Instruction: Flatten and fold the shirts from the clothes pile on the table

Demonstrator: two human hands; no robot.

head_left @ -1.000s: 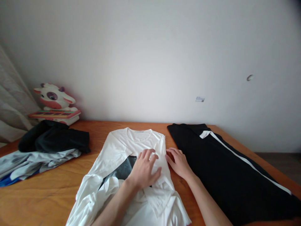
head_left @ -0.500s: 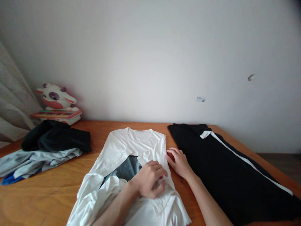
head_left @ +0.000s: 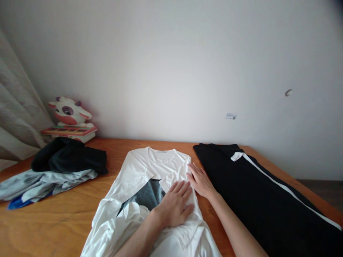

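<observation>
A white long-sleeved shirt (head_left: 158, 166) lies on the wooden table in front of me, neckline toward the wall, with a dark grey print (head_left: 150, 194) partly covered by folded-over sleeves. My left hand (head_left: 177, 205) rests palm down on the shirt's right part, fingers stretched out, just right of the print. Beside it, my right hand (head_left: 200, 179) touches the shirt's right edge near the shoulder, its fingers extended. Neither hand grips any cloth. Bunched white fabric (head_left: 115, 226) lies at the shirt's lower left.
Black trousers (head_left: 249, 200) with a white side stripe lie on the right of the table (head_left: 66, 221). At left sit a folded black garment (head_left: 72, 157) and a grey one (head_left: 59, 182), with a cow-shaped toy keyboard (head_left: 72, 119) behind. A wall (head_left: 171, 71) borders the far edge.
My left hand has gone from curled fingers to lying flat on the shirt. The right hand has shifted slightly up onto the shirt's edge. The view has moved a little.
</observation>
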